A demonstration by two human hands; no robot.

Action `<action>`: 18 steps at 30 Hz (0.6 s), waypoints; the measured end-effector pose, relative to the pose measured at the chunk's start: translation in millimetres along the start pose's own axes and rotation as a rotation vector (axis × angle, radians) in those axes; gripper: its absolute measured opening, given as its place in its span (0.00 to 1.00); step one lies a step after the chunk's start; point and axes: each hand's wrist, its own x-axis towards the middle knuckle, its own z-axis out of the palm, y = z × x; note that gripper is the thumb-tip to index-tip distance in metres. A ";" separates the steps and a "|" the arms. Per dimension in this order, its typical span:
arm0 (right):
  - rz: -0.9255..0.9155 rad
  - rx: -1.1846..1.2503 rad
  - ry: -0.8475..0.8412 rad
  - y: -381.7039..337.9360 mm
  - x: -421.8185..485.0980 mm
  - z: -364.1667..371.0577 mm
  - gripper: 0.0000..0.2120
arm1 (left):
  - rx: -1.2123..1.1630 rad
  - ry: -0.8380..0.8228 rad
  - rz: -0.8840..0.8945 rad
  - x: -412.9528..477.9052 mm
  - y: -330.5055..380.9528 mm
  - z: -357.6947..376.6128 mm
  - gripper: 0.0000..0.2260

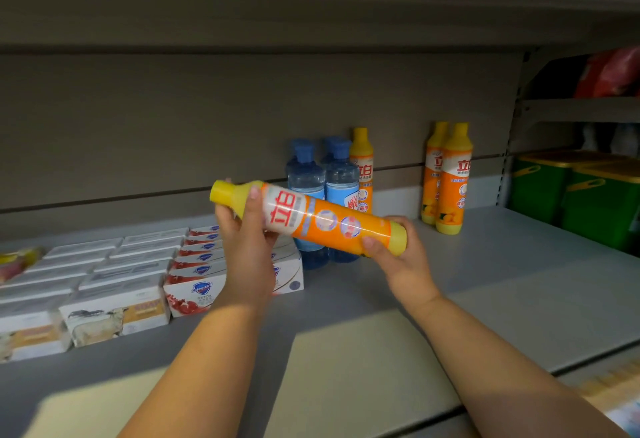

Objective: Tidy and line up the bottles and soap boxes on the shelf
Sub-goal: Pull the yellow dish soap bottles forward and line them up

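The bottle (311, 217), orange with a yellow cap, lies almost level in the air above the shelf (519, 281). Its cap points left and sits a little higher than its base, in front of the blue bottles (341, 181). The left hand (247, 247) grips the shoulder just below the cap, its fingers (254, 195) curled round the neck. The right hand (398, 257) holds the base end, thumb on the label and the other fingers wrapped beneath. Both hands are occupied with this one bottle.

It looks like a full plastic detergent bottle. I judge it moderately heavy, stiff in the wall though it would give under a hard squeeze, and slick where the glossy label covers it. The narrow shoulder or the mid-body offers the surest hold, and one hand should be enough to stand it up. Tall and narrow, it could tip if nudged once set on its base.

An orange pair (450, 177) stands upright to the right, apart from the blue bottles. Soap boxes (121, 278) lie in rows at the left.
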 end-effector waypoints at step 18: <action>0.684 0.474 -0.110 1.5 -0.4 -14.8 0.15 | 0.574 -0.715 0.237 -54.4 -27.9 43.4 0.29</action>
